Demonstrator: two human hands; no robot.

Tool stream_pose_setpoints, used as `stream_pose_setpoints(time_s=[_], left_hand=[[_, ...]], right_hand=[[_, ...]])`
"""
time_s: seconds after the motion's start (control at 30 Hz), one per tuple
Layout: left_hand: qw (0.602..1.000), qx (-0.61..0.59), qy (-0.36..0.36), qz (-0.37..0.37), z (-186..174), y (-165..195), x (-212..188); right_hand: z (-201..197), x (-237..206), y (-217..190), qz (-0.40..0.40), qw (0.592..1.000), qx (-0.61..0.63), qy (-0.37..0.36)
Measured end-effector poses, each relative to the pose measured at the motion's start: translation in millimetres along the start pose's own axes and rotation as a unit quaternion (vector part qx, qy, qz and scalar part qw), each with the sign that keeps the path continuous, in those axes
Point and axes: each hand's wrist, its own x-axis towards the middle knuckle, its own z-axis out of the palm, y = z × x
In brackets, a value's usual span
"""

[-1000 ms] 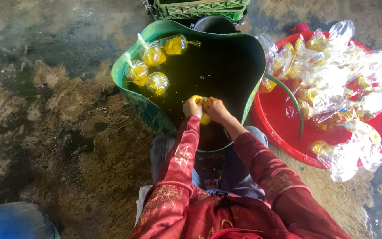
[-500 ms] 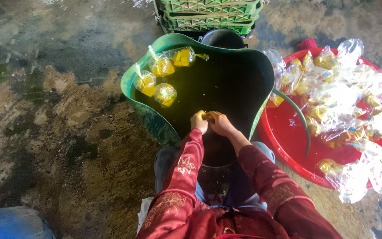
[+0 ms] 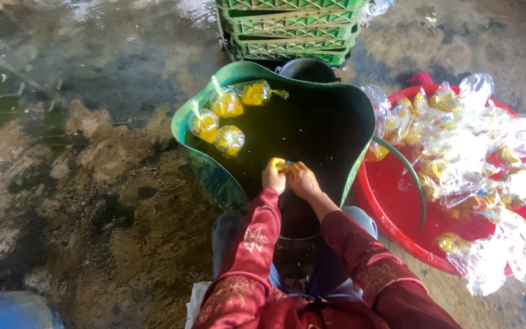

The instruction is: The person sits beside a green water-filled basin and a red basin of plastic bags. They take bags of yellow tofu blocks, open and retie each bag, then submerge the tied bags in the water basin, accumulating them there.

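Left hand (image 3: 273, 175) & right hand (image 3: 302, 180) pinched shut together on small yellow bag (image 3: 285, 165), over near edge of green tub (image 3: 205, 167). Four tied yellow bags (image 3: 229, 139) floating at 10 o'clock. Red basin (image 3: 397, 201) w/ more bags at 3 o'clock. Green crates (image 3: 287, 27) at 12.

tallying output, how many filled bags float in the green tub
4: one at the far rim, one beside it, one by the left wall, one nearest the hands. Dark water may hide more.

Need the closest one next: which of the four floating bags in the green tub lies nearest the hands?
The round bag at the cluster's lower right, closest to the left hand; the other three float farther up along the tub rim.
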Motion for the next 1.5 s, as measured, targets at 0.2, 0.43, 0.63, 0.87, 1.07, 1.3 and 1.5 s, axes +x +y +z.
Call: stream_pose_setpoints(time_s=[0.2, 0.43, 0.63, 0.87, 1.07, 1.3, 1.5], left_hand=[[0.995, 0.081, 0.049, -0.017, -0.1, 4.6, -3.3], [0.991, -0.1, -0.012, -0.088, 1.4, 10.1, 6.4], [0.987, -0.082, 0.129, -0.042, -1.0, -0.1, 12.7], [0.875, -0.361, 0.159, -0.28, -3.0, 1.1, 11.1], [0.885, -0.386, 0.049, -0.256, -9.6, 9.6, 3.7], [0.907, -0.355, -0.038, -0.225, -1.2, 3.1, 1.2], [0.995, -0.032, -0.056, -0.073, 0.6, 0.9, -7.9]], right_hand=[[9.2, 0.8, -1.8, 0.014, 1.0, -0.011, -0.021], [7.9, 11.0, 2.6, 0.115, 0.991, 0.06, -0.029], [3.5, 4.3, -6.7, -0.032, 0.997, 0.069, 0.018], [6.9, -3.5, -12.4, -0.014, 1.0, -0.009, 0.016], [-12.4, 1.9, 0.9, 0.397, 0.879, 0.2, -0.174], [-21.6, 14.7, 3.1, 0.515, 0.644, 0.529, -0.202], [-18.2, 12.9, -0.5, 0.518, 0.666, 0.512, -0.161]])
